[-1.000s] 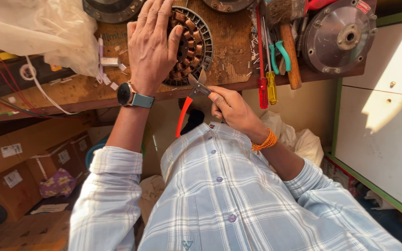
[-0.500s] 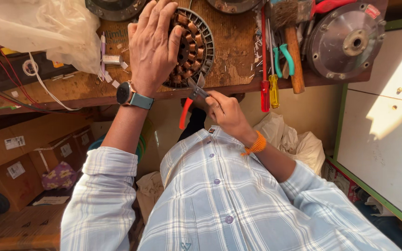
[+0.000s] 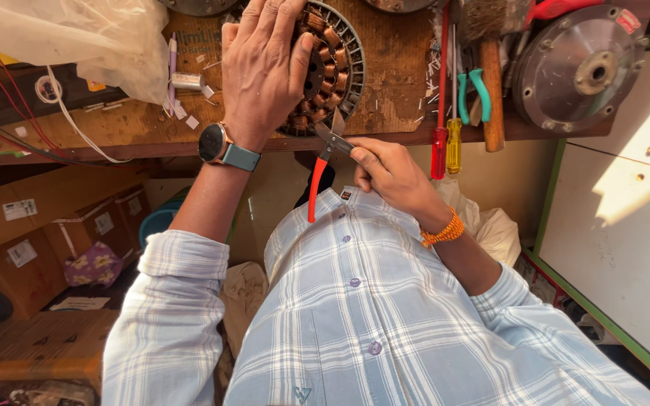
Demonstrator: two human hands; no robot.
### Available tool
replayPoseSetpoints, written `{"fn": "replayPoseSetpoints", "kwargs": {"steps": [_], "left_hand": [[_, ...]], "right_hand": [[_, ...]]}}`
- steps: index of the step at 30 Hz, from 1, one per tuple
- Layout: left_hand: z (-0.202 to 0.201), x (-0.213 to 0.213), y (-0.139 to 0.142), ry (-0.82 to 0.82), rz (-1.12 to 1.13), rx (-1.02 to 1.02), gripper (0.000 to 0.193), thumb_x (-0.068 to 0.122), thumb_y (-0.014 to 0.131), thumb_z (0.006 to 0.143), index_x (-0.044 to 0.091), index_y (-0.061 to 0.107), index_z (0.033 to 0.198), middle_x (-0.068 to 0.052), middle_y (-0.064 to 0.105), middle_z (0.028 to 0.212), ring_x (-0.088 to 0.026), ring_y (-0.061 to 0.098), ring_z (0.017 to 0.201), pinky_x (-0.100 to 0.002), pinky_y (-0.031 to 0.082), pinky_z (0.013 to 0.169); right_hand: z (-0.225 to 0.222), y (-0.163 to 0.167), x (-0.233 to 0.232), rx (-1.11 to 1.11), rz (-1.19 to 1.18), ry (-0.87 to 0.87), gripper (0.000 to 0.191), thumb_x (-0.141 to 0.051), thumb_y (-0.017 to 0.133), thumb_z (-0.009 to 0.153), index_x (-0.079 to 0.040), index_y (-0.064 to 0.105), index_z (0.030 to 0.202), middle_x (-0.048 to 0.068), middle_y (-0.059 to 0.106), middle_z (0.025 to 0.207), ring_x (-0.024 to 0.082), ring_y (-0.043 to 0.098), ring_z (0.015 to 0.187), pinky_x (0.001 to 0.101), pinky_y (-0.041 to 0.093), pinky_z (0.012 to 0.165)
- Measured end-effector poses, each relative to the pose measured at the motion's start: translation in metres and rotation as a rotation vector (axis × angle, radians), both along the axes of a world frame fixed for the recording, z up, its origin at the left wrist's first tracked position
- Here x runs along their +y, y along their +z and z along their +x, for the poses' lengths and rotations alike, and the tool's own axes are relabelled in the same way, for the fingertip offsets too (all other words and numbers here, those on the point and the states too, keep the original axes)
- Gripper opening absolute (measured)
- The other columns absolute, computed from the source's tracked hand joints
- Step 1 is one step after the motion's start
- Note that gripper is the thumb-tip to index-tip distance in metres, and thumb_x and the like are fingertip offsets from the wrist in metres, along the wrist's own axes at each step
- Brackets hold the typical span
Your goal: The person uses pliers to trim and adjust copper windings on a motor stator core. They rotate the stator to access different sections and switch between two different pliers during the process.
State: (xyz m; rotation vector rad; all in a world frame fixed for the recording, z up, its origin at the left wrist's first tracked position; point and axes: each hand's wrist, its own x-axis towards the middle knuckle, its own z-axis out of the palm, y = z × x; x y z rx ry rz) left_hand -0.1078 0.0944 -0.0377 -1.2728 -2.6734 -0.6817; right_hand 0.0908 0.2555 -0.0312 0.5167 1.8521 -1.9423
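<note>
A round motor stator with copper windings (image 3: 334, 62) lies on the wooden workbench (image 3: 393, 68). My left hand (image 3: 261, 68), with a watch on its wrist, rests flat on top of the stator and covers most of it. My right hand (image 3: 389, 171) grips orange-handled cutters (image 3: 320, 167) just below the bench edge. The cutters' metal jaws touch the stator's near rim. One orange handle hangs free below the hand.
Screwdrivers (image 3: 441, 113), teal-handled pliers (image 3: 474, 86) and a wooden-handled hammer (image 3: 490, 83) lie right of the stator. A round metal motor cover (image 3: 582, 68) sits at the far right, a plastic bag (image 3: 62, 37) at the left. Cardboard boxes (image 3: 47, 240) stand under the bench.
The view has shifted slightly. My right hand with the cutters has stayed at the stator's near rim, and my left hand still presses on the stator.
</note>
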Motion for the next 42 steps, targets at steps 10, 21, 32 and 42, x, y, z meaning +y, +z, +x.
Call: {"fn": "replayPoseSetpoints", "kwargs": {"steps": [10,21,32,42], "left_hand": [[-0.002,0.005,0.003,-0.003,0.008,-0.042,0.035,0.023,0.056,0.116,0.013,0.052,0.149,-0.007,0.058,0.15,-0.026,0.051,0.141,-0.044,0.041,0.103],[0.003,0.005,0.012,-0.02,-0.022,-0.045,0.035,0.026,0.057,0.116,0.01,0.054,0.147,-0.007,0.057,0.149,-0.027,0.052,0.136,-0.045,0.04,0.099],[-0.003,-0.004,0.017,-0.121,0.049,0.023,0.037,0.033,0.059,0.115,0.005,0.056,0.139,-0.008,0.059,0.149,-0.029,0.052,0.13,-0.047,0.039,0.103],[0.156,-0.039,0.042,0.634,0.083,-0.277,0.022,0.026,0.06,0.109,0.006,0.069,0.11,-0.015,0.07,0.108,-0.036,0.065,0.101,-0.048,0.05,0.086]], "right_hand": [[0.008,-0.048,-0.007,0.19,0.101,-0.083,0.037,-0.026,0.051,0.11,0.004,0.064,0.127,0.004,0.054,0.063,0.009,0.051,0.056,0.0271,0.045,0.053],[0.014,-0.068,-0.018,0.558,0.488,-0.169,0.029,-0.022,0.068,0.103,0.003,0.066,0.117,0.017,0.064,0.079,0.022,0.061,0.06,0.0334,0.049,0.059],[0.002,0.009,0.0,0.464,0.585,0.086,0.03,-0.011,0.065,0.101,0.005,0.064,0.126,0.02,0.065,0.079,0.022,0.063,0.063,0.0347,0.049,0.061],[0.011,-0.019,0.042,0.065,-0.402,0.042,0.056,-0.017,0.069,0.098,0.003,0.052,0.147,0.007,0.071,0.101,0.01,0.061,0.088,0.028,0.051,0.076]]}}
